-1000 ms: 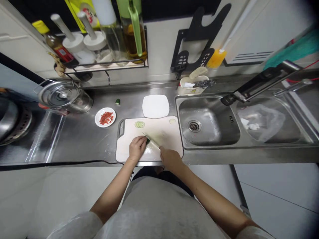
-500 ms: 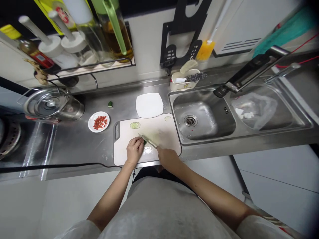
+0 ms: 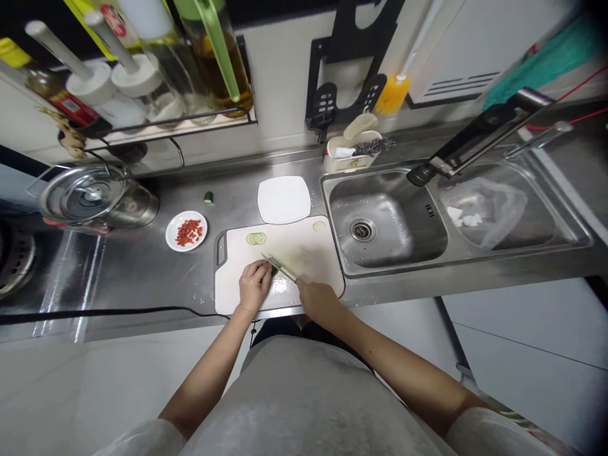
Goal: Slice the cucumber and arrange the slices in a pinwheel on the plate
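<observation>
A white cutting board [image 3: 308,250] lies on the steel counter in front of me. My left hand [image 3: 254,286] is curled over a green cucumber piece [image 3: 275,271], pinning it to the board. In my right hand [image 3: 317,297] is a knife [image 3: 279,266]; its blade rests against the cucumber beside my left fingers. A few cut cucumber slices [image 3: 256,239] lie near the board's far left corner. One more slice [image 3: 320,225] sits at the far right corner.
Behind the board is a white square plate [image 3: 284,199]. A small dish of red pieces [image 3: 187,231] and a cucumber end [image 3: 208,197] lie to the left, beside a steel pot [image 3: 92,197]. The double sink [image 3: 387,221] is to the right. A black cable [image 3: 118,311] runs along the counter's front edge.
The view has shifted slightly, so everything sits a little further left and lower. Both hands keep their grip on the cucumber and knife at the same spot on the board.
</observation>
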`<state>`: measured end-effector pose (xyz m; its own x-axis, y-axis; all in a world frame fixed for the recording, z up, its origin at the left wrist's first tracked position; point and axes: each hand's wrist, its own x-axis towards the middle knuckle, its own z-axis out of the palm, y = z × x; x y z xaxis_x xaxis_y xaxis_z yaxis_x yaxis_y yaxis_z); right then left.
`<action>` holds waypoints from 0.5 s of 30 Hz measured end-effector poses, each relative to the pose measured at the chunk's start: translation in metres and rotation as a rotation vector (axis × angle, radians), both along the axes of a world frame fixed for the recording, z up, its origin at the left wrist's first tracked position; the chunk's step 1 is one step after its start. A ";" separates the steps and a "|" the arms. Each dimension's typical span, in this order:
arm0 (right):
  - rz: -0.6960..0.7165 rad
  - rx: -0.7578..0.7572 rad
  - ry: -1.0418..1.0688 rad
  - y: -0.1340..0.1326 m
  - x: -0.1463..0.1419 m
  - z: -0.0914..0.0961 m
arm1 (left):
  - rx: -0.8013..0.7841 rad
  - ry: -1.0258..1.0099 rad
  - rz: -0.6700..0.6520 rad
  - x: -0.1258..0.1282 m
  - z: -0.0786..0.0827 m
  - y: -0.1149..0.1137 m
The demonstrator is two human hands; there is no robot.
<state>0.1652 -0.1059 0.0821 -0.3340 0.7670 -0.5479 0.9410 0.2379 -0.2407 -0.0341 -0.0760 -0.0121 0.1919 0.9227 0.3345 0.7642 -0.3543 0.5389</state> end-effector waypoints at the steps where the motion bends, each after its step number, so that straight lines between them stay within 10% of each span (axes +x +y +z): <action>1: -0.001 -0.009 -0.004 0.001 -0.001 0.000 | 0.003 0.003 0.000 0.000 0.000 0.000; 15: -0.009 -0.055 0.008 0.012 -0.007 0.005 | 0.012 0.002 -0.002 0.000 -0.002 -0.001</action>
